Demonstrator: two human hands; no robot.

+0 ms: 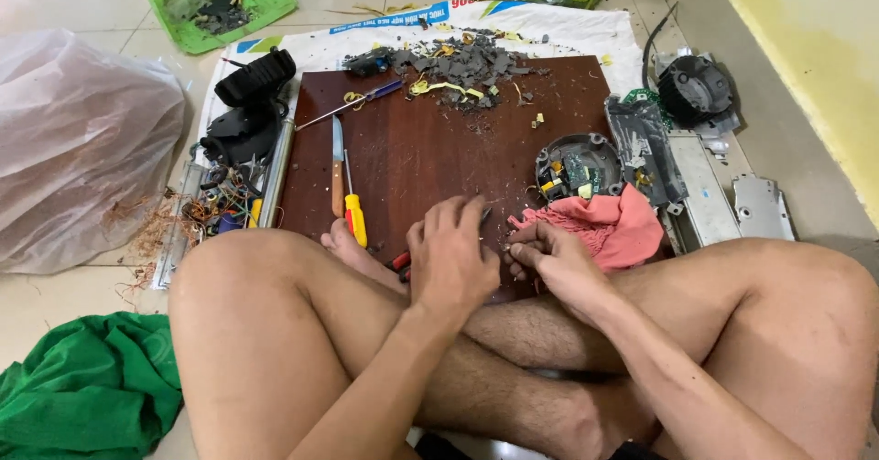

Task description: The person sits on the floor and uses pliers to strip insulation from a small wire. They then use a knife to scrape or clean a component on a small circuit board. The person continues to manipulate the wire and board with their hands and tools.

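I sit cross-legged on the floor behind a dark wooden board (412, 149). My left hand (453, 259) rests on the board's near edge, closed around red-handled pliers (400, 261) whose dark tip pokes out past the fingers. My right hand (549, 260) sits just to its right with the fingertips pinched together, almost touching the left hand. Whatever lies between those fingertips is too small to make out. A pink cloth (618, 224) lies right behind the right hand.
On the board lie a wooden-handled knife (337, 162), a yellow-handled screwdriver (353, 215), a blue-handled screwdriver (362, 101), a grey debris pile (458, 62) and a round housing with a circuit board (577, 165). Tangled wires (215, 204) lie left, metal plates (705, 185) right.
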